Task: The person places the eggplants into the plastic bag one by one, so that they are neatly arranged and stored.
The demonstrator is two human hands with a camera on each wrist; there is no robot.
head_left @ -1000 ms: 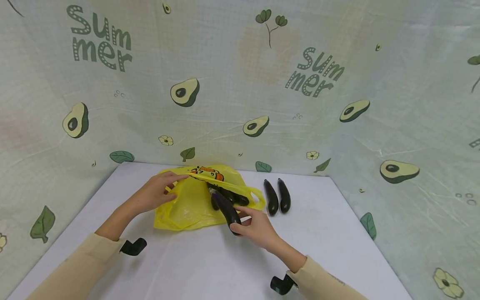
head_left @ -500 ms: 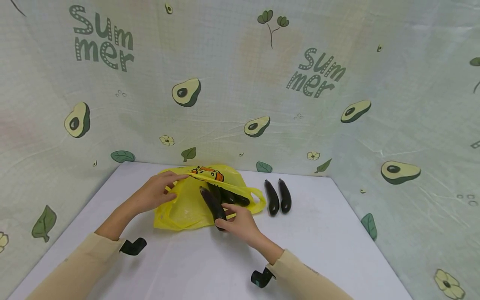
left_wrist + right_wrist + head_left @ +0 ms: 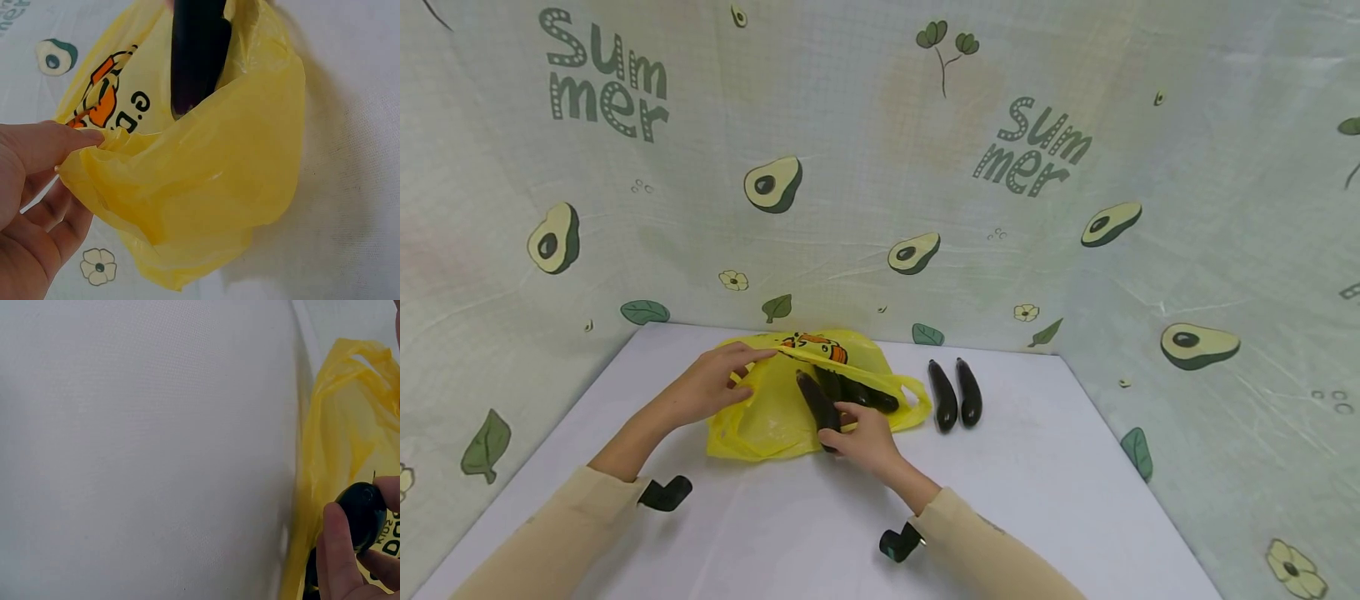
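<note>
A yellow plastic bag (image 3: pixel 767 425) with an orange printed figure lies on the table, its mouth toward me. My left hand (image 3: pixel 711 385) pinches the bag's upper rim between thumb and fingers and lifts it; the left wrist view shows this hand (image 3: pixel 37 181) at the rim. My right hand (image 3: pixel 867 437) grips a dark eggplant (image 3: pixel 817 400) near its rounded end, the stem end pointing into the bag's mouth. In the right wrist view the eggplant's round end (image 3: pixel 362 515) shows between the fingers. More eggplants (image 3: pixel 876 398) lie inside the bag, partly hidden by its rim.
Two eggplants (image 3: pixel 943 396) lie side by side on the white table (image 3: pixel 1037 483), right of the bag. A printed cloth (image 3: pixel 850 167) hangs behind the table and along both sides. Black devices (image 3: pixel 668 493) are worn at both wrists.
My right hand has carried the eggplant to the left and slightly away from me, over the bag's opening. My left hand keeps its hold on the rim without moving.
</note>
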